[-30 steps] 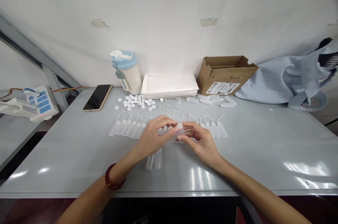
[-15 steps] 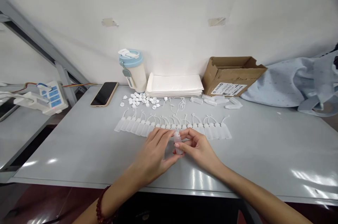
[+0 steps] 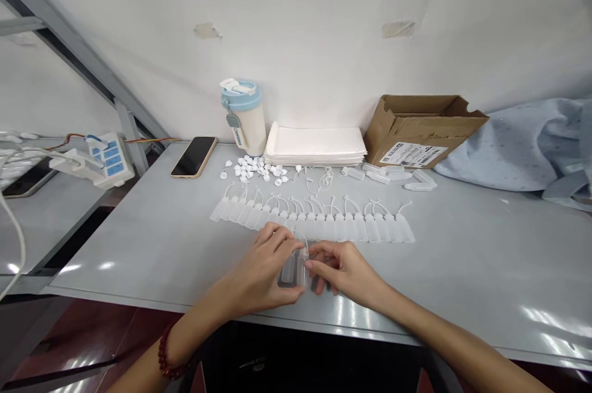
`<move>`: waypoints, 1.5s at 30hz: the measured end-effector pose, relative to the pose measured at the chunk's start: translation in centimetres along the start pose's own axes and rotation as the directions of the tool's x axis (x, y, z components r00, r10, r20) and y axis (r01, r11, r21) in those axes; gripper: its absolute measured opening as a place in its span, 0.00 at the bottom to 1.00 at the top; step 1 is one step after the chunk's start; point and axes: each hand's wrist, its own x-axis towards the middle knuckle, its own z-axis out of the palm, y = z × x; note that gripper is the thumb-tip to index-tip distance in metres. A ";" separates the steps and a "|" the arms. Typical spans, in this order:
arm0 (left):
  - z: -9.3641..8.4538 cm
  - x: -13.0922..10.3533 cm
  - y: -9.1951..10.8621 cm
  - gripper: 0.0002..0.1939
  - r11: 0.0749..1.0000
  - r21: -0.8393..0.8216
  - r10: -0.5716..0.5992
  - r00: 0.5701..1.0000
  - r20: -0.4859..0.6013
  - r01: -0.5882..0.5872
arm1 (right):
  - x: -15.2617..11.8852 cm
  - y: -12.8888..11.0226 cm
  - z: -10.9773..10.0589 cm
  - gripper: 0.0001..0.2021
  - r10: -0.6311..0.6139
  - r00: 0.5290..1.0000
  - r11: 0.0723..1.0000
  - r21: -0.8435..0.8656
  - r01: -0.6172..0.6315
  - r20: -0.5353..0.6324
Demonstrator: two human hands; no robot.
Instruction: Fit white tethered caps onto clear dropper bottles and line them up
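Observation:
Two small translucent plastic bottles lie side by side between my hands at the near part of the table. My left hand [image 3: 261, 269] curves around them, its index finger at the top of the right-hand bottle [image 3: 302, 271] and its thumb at the bottom end. The left-hand bottle [image 3: 287, 268] sits inside the curve of that hand. With thumb and fingertips, my right hand [image 3: 345, 269] pinches the right-hand bottle near its neck, where a thin white loop [image 3: 303, 237] rises. Just beyond, a row of similar bottles [image 3: 361, 227] with white cord loops lies on the table.
White caps [image 3: 259, 168] lie in a heap before a cup [image 3: 247, 121]. Loose cords [image 3: 326, 180] and bottles without loops [image 3: 379, 176] are near white packets [image 3: 317, 143] and a cardboard box [image 3: 420, 131]. A phone [image 3: 194, 157] and power strip [image 3: 108, 161] are left.
The held bottle has moved left and down to lie beside another bottle, which now shows. My right fingers have shifted up toward its neck. The camera view has shifted slightly.

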 end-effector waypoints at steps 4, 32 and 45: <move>-0.3 0.1 -0.2 0.22 1.000 0.028 0.009 0.999 0.039 -0.010 | 0.1 0.3 0.1 0.14 0.035 0.999 0.999 0.022 -0.035 -0.004; -0.2 -0.1 -0.7 0.21 0.993 0.114 -0.029 0.994 0.109 0.016 | 0.9 1.3 0.5 0.13 0.039 0.999 0.995 0.092 -0.037 -0.022; -0.3 -0.2 -0.7 0.23 0.993 0.116 -0.019 0.996 0.092 0.008 | 1.0 1.0 0.3 0.13 0.047 0.998 0.995 0.091 -0.044 -0.036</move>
